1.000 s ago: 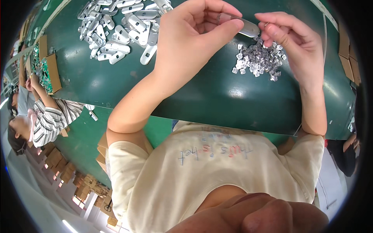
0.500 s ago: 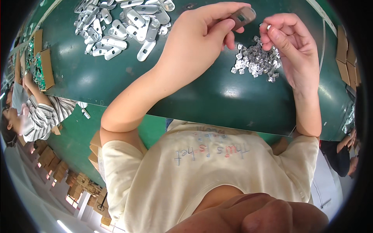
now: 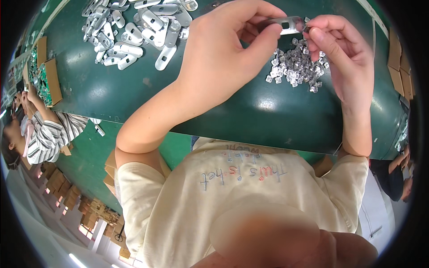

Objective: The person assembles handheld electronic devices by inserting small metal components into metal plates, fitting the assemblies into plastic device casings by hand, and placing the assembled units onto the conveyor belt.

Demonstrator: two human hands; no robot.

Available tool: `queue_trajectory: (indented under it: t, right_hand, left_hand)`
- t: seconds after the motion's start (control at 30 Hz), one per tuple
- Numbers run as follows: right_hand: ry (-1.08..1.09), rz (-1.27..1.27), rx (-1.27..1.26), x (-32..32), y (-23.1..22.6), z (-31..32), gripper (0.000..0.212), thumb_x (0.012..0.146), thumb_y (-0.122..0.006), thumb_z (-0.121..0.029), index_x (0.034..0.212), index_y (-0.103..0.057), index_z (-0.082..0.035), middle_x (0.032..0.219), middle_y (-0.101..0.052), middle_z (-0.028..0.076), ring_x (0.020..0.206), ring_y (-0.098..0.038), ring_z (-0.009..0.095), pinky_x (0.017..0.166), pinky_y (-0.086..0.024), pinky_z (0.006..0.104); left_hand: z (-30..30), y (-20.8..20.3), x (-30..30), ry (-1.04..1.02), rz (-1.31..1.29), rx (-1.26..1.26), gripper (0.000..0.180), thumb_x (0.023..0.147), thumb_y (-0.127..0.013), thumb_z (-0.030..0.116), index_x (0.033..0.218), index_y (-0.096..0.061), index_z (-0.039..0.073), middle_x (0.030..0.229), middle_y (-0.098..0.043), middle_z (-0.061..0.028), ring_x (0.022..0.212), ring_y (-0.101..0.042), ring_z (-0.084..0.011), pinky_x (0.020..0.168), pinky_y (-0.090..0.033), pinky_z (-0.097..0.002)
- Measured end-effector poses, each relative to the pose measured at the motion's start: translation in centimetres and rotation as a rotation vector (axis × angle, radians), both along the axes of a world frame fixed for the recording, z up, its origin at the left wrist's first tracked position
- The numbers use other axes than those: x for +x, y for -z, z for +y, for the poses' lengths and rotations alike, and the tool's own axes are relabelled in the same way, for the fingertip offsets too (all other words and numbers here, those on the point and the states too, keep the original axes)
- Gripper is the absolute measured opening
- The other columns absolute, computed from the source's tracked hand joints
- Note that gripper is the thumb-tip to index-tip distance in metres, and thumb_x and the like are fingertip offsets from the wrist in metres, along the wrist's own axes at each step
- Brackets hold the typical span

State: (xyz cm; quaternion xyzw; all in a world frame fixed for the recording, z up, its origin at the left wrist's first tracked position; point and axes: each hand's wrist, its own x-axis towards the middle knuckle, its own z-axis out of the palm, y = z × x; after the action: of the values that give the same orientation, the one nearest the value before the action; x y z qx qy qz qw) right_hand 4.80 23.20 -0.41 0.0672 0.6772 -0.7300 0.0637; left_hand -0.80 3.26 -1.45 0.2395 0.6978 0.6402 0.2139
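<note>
A silver oblong metal plate with a square hole (image 3: pixel 292 24) is pinched in my left hand (image 3: pixel 223 51), between thumb and fingers, above the table. My right hand (image 3: pixel 346 58) has its thumb and forefinger pressed together at the plate's right end. A small piece (image 3: pixel 307 29) shows at those fingertips; it is too small to make out well. Below the hands lies a heap of small, shiny, squarish clear pieces (image 3: pixel 297 67). To the left, a loose pile of similar silver metal plates (image 3: pixel 132 48) is spread out.
The dark green tabletop (image 3: pixel 250 111) ends at an edge just before my body. At the far left, cardboard boxes (image 3: pixel 52 80) hold green parts, and a person in a striped top (image 3: pixel 53 138) works there. More cardboard (image 3: pixel 395 71) stands at the right, with another person in dark clothes (image 3: pixel 386 181).
My left hand has tilted the metal plate level and moved it right. My right hand has shifted slightly right, and its fingertips now meet the plate's end.
</note>
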Motion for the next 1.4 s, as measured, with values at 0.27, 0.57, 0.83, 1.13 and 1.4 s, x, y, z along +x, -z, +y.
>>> queue_trajectory:
  t: [0.27,0.57,0.83,1.13,1.4]
  right_hand:
    - [-0.008,0.213,0.154,0.5,-0.2,-1.6,0.022,0.081,-0.054,0.008,0.102,-0.051,0.005,0.099,-0.051,0.007,0.081,-0.051,0.009,0.063,-0.040,0.0197]
    - [-0.033,0.123,0.076,0.6,0.2,-1.2,0.019,0.084,-0.053,0.002,0.103,-0.051,0.004,0.096,-0.054,0.008,0.072,-0.053,0.008,0.059,-0.043,0.0211]
    - [-0.085,0.120,-0.074,-0.1,-0.7,-1.0,0.018,0.088,-0.049,-0.005,0.103,-0.053,0.005,0.098,-0.055,0.010,0.072,-0.055,0.012,0.062,-0.046,0.0240]
    - [-0.014,0.100,-0.023,-1.3,1.2,0.1,0.018,0.089,-0.052,-0.009,0.104,-0.053,0.000,0.090,-0.058,0.005,0.079,-0.055,0.009,0.067,-0.045,0.0227]
    - [0.313,0.248,0.243,-3.9,2.9,2.8,0.017,0.085,-0.057,-0.010,0.101,-0.055,-0.002,0.089,-0.058,0.004,0.080,-0.055,0.008,0.068,-0.045,0.0209]
  left_hand:
    - [0.6,0.3,0.7,0.005,0.080,0.024,0.026,0.082,-0.055,-0.003,0.108,-0.052,-0.002,0.088,-0.060,-0.0061,0.076,-0.058,-0.0095,0.065,-0.046,-0.0211]
    - [0.5,0.9,0.7,-0.002,0.184,0.046,0.025,0.079,-0.059,-0.004,0.104,-0.054,-0.003,0.090,-0.060,-0.0063,0.078,-0.058,-0.0106,0.066,-0.046,-0.0220]
    - [0.6,0.4,-0.2,0.001,0.259,0.049,0.028,0.076,-0.063,-0.006,0.103,-0.053,-0.004,0.095,-0.059,-0.0075,0.083,-0.057,-0.0116,0.070,-0.046,-0.0226]
    - [1.3,2.2,0.2,-0.102,-0.076,0.105,0.026,0.079,-0.062,-0.002,0.103,-0.055,-0.002,0.096,-0.055,-0.0060,0.084,-0.058,-0.0100,0.070,-0.048,-0.0213]
    - [1.6,3.9,0.6,-0.104,-0.138,0.112,0.024,0.080,-0.061,0.000,0.102,-0.054,-0.001,0.096,-0.054,-0.0064,0.079,-0.058,-0.0094,0.067,-0.047,-0.0208]
